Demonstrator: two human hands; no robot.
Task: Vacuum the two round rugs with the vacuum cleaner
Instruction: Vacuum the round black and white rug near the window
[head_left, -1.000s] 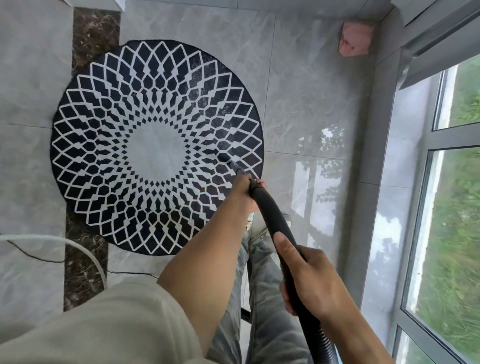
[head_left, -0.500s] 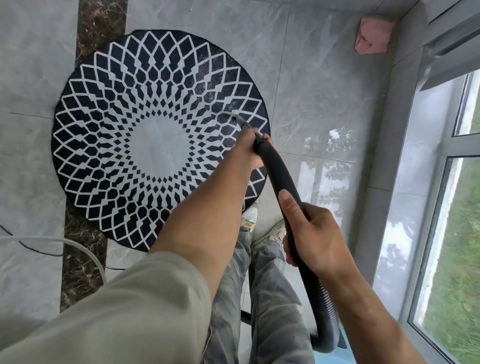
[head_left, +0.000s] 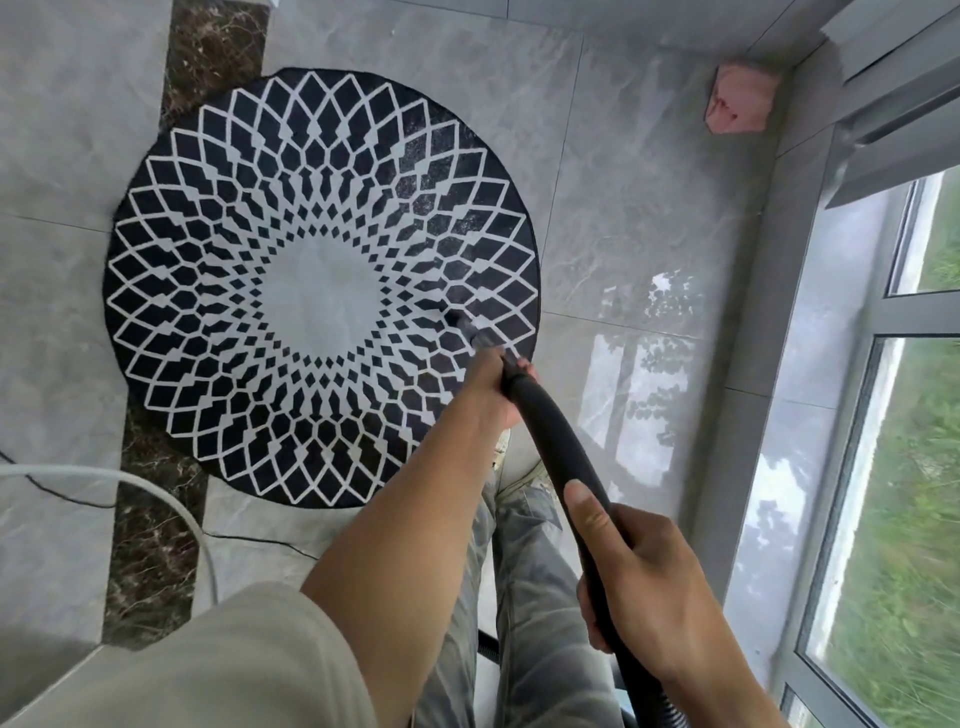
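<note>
Black nozzle (head_left: 469, 331) just beyond the left hand (head_left: 491, 392), gripping the hose (head_left: 551, 441), is sliding back over the rug (head_left: 218, 322) — another pass — right hand (head_left: 644, 592) gripping behind.

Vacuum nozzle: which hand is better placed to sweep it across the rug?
Likely left: left hand grips the hose just behind the nozzle on the rug; right hand holds it farther back.

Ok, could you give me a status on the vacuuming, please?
Left hand grips hose near nozzle; right hand further back. Nozzle on round rug, right side. White cable off rug.
</note>
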